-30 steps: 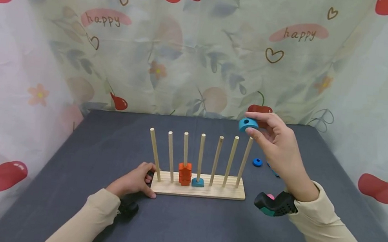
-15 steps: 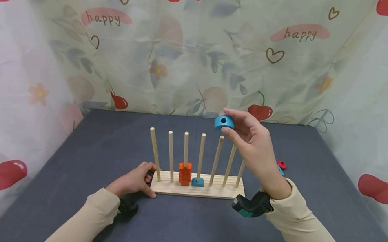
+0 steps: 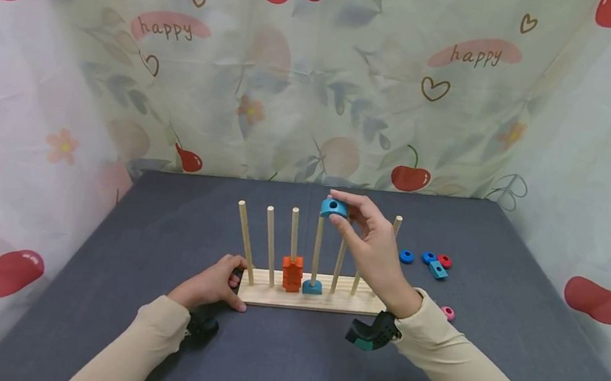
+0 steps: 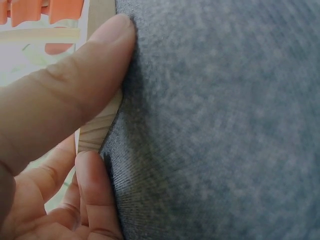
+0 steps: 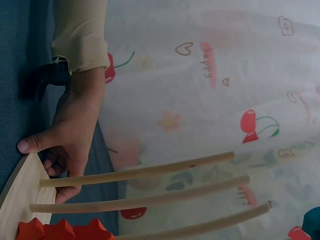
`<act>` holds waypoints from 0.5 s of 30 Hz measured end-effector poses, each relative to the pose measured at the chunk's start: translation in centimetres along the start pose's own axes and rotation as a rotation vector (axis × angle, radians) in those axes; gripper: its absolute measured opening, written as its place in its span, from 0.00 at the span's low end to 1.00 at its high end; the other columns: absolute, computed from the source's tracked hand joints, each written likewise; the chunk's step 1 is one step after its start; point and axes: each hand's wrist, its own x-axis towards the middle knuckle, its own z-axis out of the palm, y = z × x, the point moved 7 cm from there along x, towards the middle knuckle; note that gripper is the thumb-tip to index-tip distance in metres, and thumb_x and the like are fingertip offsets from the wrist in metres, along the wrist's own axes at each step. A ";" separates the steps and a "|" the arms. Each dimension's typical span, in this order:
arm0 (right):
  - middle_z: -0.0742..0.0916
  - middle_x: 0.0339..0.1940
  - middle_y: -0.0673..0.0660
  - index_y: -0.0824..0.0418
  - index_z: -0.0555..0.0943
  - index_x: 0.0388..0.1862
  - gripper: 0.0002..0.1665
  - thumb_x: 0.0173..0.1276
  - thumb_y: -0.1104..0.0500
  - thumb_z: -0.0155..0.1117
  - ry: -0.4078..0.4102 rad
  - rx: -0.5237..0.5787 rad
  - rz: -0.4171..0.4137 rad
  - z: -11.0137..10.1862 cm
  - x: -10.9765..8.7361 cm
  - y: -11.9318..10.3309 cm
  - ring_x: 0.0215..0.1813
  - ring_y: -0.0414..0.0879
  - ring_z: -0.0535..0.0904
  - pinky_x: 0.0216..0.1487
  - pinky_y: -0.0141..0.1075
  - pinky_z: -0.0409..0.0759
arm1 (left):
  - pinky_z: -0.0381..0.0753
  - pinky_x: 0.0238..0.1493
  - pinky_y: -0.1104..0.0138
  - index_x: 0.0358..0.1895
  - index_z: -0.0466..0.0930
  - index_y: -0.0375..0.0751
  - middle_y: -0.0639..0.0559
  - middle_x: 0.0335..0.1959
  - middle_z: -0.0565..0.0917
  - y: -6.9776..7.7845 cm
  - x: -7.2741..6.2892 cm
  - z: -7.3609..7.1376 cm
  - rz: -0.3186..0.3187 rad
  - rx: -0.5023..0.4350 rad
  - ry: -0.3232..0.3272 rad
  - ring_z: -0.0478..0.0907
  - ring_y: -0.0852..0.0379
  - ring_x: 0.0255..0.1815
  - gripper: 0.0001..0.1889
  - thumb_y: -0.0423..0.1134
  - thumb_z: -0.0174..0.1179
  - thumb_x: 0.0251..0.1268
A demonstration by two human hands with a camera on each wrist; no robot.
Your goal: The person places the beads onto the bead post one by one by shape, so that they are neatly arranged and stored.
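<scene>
A wooden peg board (image 3: 294, 301) with a row of upright pegs stands mid-table. My left hand (image 3: 212, 284) grips its left end, the thumb (image 4: 70, 90) along the front edge in the left wrist view. Between thumb and fingertips, my right hand (image 3: 375, 244) pinches a blue half-round bead (image 3: 334, 208) with a hole in its face. That bead is at the top of the fourth peg from the left; whether the peg enters it I cannot tell. A similar blue half-round bead (image 3: 312, 287) sits at this peg's foot. Stacked orange star-shaped beads (image 3: 292, 274) fill the lower third peg.
Right of the board lie a blue ring bead (image 3: 406, 256), another blue bead (image 3: 429, 257), a red bead (image 3: 444, 261) and a light blue block (image 3: 438, 270). Near my right sleeve is a pink bead (image 3: 448, 313). A printed curtain (image 3: 316, 92) stands behind the dark table.
My right hand has carried the blue half-round bead left, from above the rightmost peg to the fourth peg, and lowered it slightly. The left hand stays on the board.
</scene>
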 end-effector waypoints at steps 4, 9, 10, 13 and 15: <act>0.80 0.56 0.58 0.62 0.74 0.63 0.23 0.70 0.64 0.60 0.013 -0.012 -0.007 0.5 -0.1 0.5 0.47 0.43 0.76 0.49 0.26 0.75 | 0.71 0.45 0.63 0.55 0.71 0.37 0.44 0.50 0.67 0.1 0.0 0.0 0.006 0.005 -0.004 0.68 0.52 0.44 0.39 0.31 0.81 0.34; 0.80 0.50 0.58 0.61 0.75 0.63 0.22 0.70 0.63 0.60 0.025 -0.009 0.013 0.8 -0.1 1.1 0.41 0.46 0.72 0.41 0.27 0.72 | 0.71 0.45 0.63 0.55 0.71 0.37 0.44 0.49 0.67 0.0 0.0 0.0 0.005 0.001 -0.006 0.68 0.52 0.44 0.39 0.31 0.81 0.33; 0.80 0.48 0.58 0.60 0.75 0.63 0.22 0.70 0.63 0.60 0.024 -0.005 0.021 0.9 -0.1 1.2 0.40 0.46 0.72 0.40 0.28 0.71 | 0.71 0.45 0.63 0.55 0.71 0.37 0.44 0.49 0.67 0.0 0.1 0.0 0.003 0.001 -0.005 0.68 0.52 0.44 0.39 0.31 0.81 0.33; 0.81 0.46 0.58 0.59 0.75 0.63 0.21 0.71 0.62 0.59 0.021 -0.004 0.042 1.0 -0.1 1.7 0.40 0.46 0.72 0.39 0.29 0.71 | 0.71 0.44 0.64 0.54 0.71 0.37 0.44 0.48 0.67 -0.1 0.1 0.0 0.002 0.001 -0.003 0.68 0.52 0.43 0.38 0.31 0.81 0.33; 0.82 0.45 0.59 0.59 0.75 0.63 0.21 0.71 0.62 0.59 0.020 0.000 0.048 1.1 -0.1 1.8 0.41 0.45 0.74 0.39 0.29 0.71 | 0.70 0.44 0.64 0.54 0.71 0.37 0.44 0.48 0.67 0.0 0.1 0.0 0.002 0.003 -0.003 0.68 0.53 0.43 0.38 0.31 0.81 0.33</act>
